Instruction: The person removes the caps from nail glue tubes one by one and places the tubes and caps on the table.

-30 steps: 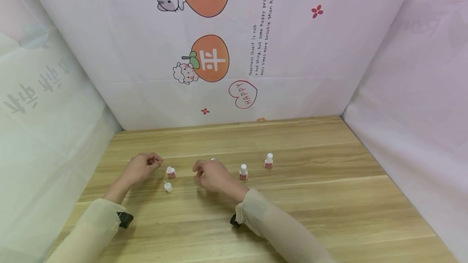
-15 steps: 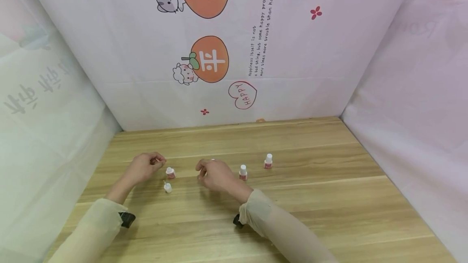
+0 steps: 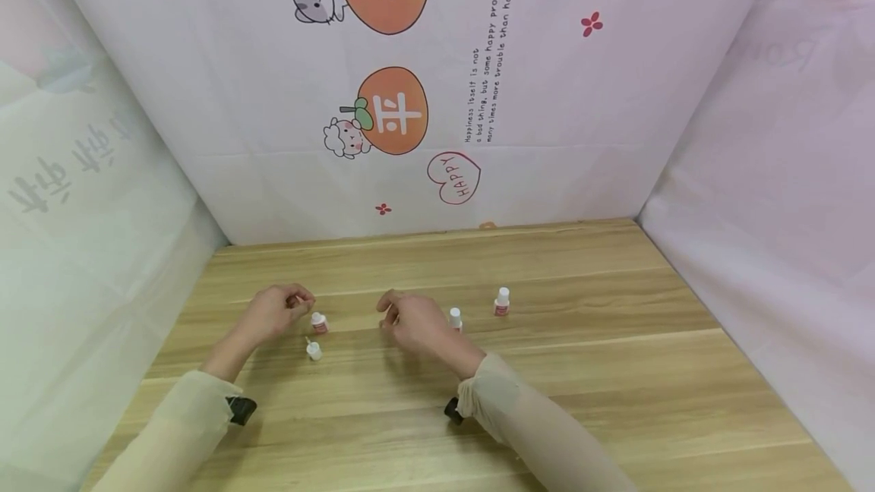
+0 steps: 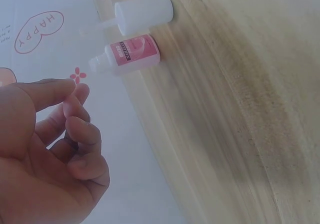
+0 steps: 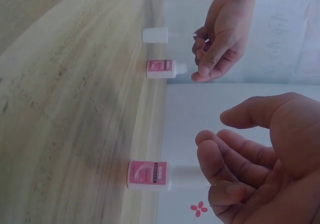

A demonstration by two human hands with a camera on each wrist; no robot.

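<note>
My left hand [image 3: 273,313] hovers just behind an uncapped small white bottle with a pink label [image 3: 319,324], its fingers loosely curled and thumb close to the index tip. Nothing shows between them in the left wrist view. In front of that bottle, a white brush cap [image 3: 314,351] stands on the table, brush pointing up. To the right, my right hand [image 3: 417,321] is held in the air, thumb apart from its bent fingers and holding nothing. Close by its fingers, the right wrist view shows a capped bottle [image 5: 149,175], hidden behind this hand in the head view.
Two more capped bottles stand to the right: one [image 3: 456,317] partly covered by my right hand, another [image 3: 502,302] farther back. The wood-grain table [image 3: 581,370] meets a printed white cloth [image 3: 547,181] at the back, with pale cloth on both sides.
My right hand has drifted right and slightly back, now covering the bottle behind it and part of another. My left hand has edged right toward the uncapped bottle. Bottles and cap stay put.
</note>
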